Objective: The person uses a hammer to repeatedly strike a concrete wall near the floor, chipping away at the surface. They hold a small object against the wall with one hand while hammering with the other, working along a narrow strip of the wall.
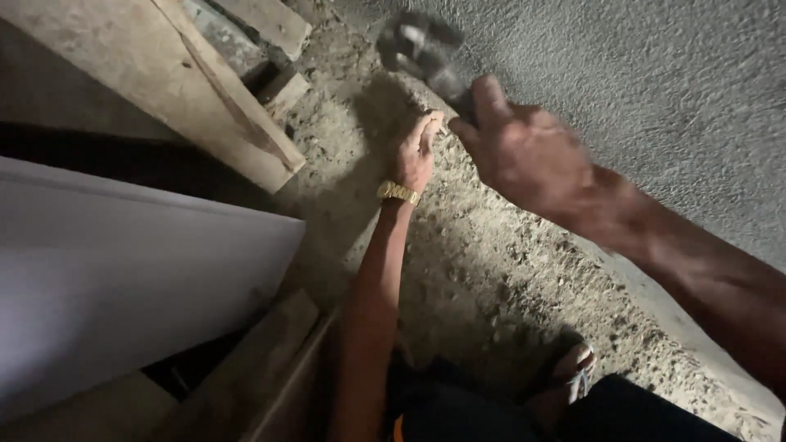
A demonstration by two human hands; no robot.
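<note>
My right hand (pixel 528 155) grips blurred grey metal hammer (pixel 422 49) by handle; looks heavy, hard. Left hand (pixel 417 147) pinches something small against rough grey wall (pixel 655 82), can't tell what.

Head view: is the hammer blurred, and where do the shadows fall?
In the head view the dark metal hammer head is smeared by motion blur, the right hand gripping its handle slightly soft; the left hand with the gold wristwatch is sharper; dim light leaves a shadow on the rough gravelly ground around it.
</note>
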